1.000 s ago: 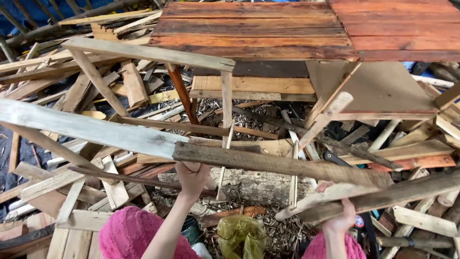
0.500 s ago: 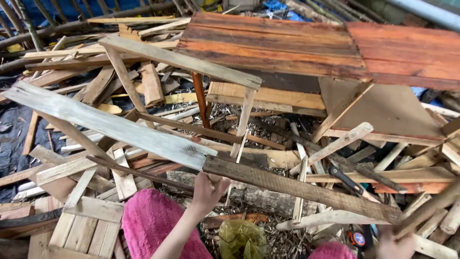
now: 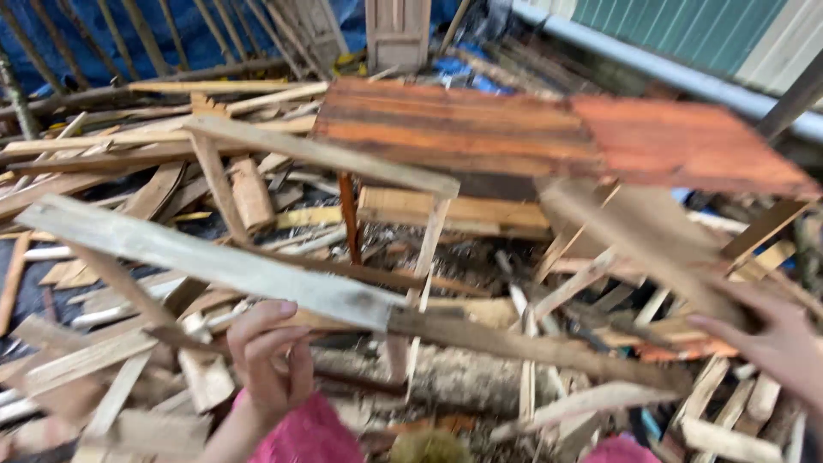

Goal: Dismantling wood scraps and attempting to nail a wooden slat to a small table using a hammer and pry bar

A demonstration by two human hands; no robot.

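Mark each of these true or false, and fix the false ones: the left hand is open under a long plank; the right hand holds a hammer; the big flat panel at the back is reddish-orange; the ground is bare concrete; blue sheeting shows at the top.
1. The left hand is open beneath the long plank. True: its fingers are spread, not wrapped around the plank.
2. The right hand holds a hammer. False: it grips a blurred wooden board.
3. The flat panel is reddish-orange. True.
4. The ground is bare concrete. False: it is covered by a pile of scrap wood.
5. Blue sheeting shows at the top. True.
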